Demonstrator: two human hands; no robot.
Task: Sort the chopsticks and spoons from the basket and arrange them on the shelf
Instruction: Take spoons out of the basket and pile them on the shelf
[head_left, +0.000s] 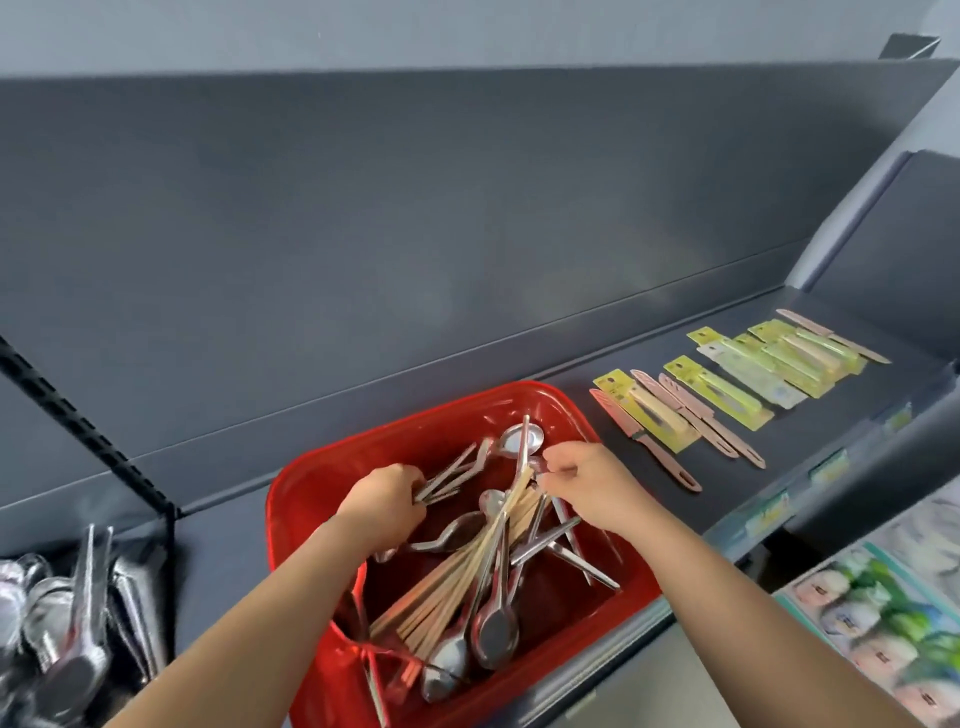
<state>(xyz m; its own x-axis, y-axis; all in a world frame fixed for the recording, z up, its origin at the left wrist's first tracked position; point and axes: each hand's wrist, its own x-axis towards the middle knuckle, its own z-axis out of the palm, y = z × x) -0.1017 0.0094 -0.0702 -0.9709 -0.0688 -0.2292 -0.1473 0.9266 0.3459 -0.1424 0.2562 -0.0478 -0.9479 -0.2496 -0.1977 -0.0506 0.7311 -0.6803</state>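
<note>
Got a red rectangular plastic basket (311, 499) parked on the dark grey metal shelf (223, 551), stuffed with long pale wooden chopsticks (447, 587) and shiny steel spoons (496, 629). Gripping a fanned bunch of thin metal sticks (449, 475) with the left hand (382, 501) inside the basket, pinching the tip of some metal utensil (538, 464) with the right hand (587, 483), can't tell which kind. Also seeing yellow-carded pink knives (727, 384) lined up to the right, plus a heap of steel cutlery (67, 623) off left.
</note>
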